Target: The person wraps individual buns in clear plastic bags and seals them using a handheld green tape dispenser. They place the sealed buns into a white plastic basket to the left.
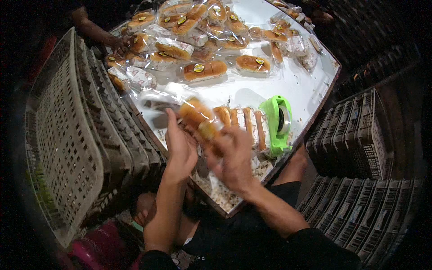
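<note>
Both hands are up over the near edge of the white tabletop [297, 85]: the left hand [180, 146] has its fingers closed around a golden bread roll [196, 116] in clear wrap, while the right hand [234, 157] is a blur beside it, fingers spread open and touching the roll's lower end. Just right of them lie unwrapped rolls [238, 119] and a green tape dispenser [276, 123], wrapped buns [204, 69] crowd the far side, another person's hand [119, 44] reaches in there, and stacked grey crates [76, 135] stand left.
</note>
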The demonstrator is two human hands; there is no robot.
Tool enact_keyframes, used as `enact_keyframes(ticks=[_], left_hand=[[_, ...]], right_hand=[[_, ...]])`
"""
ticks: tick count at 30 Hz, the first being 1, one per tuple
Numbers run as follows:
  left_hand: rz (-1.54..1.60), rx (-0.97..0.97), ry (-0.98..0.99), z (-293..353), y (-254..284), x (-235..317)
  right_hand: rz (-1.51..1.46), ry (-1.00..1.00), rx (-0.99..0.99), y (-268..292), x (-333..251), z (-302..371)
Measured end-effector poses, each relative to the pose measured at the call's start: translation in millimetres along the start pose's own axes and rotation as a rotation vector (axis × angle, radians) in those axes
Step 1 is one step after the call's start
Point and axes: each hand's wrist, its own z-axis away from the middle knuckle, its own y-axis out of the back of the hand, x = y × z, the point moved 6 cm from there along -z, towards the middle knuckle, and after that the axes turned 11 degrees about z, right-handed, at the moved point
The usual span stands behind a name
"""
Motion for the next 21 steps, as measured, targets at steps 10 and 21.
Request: enact_keyframes(ticks=[10,21], left_hand=[[-0.733,-0.508,-0.837,106.5,-59.0,-16.4],[-0.319,-0.27,-0.595,107.3,-61.8,-3.5]], right_hand=[[-0.317,-0.132,0.075,90.1,14.4,-0.7],[-0.6,-0.344,0.171,88.9,34.2,15.0]])
